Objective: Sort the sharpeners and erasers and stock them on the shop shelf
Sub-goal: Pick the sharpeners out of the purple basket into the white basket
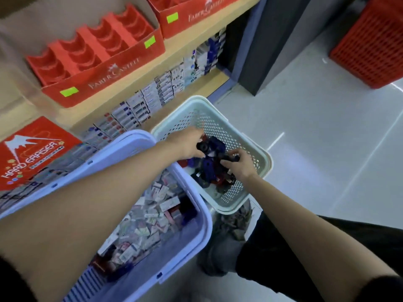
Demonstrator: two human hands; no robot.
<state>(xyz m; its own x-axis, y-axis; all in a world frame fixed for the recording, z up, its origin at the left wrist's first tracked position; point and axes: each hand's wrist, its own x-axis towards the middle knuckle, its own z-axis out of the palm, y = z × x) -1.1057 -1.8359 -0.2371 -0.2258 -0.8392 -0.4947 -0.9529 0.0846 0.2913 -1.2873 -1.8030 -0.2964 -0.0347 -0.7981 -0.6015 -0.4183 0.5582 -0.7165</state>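
Shop floor of pale glossy tile, beside a wooden shelf (pixel 135 83) carrying red cardboard display trays (pixel 96 59) with scalloped dividers. Pale green perforated plastic basket (pixel 220 114) holds dark blue, black and red sharpeners (pixel 210 168); left hand (pixel 187 142) pinches a black one at the pile's top, right hand (pixel 238 165) grips another at its right edge. Lavender plastic basket (pixel 139 142), nearer, holds loose boxed erasers (pixel 150 216) under the left forearm.

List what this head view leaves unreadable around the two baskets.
- Left hand grip: fingertips buried among the dark sharpeners in the pale green basket.
- Eraser labels in the lavender basket: blurred, too small.
- Lavender basket's near end: hidden by the left forearm, cut by the bottom edge.
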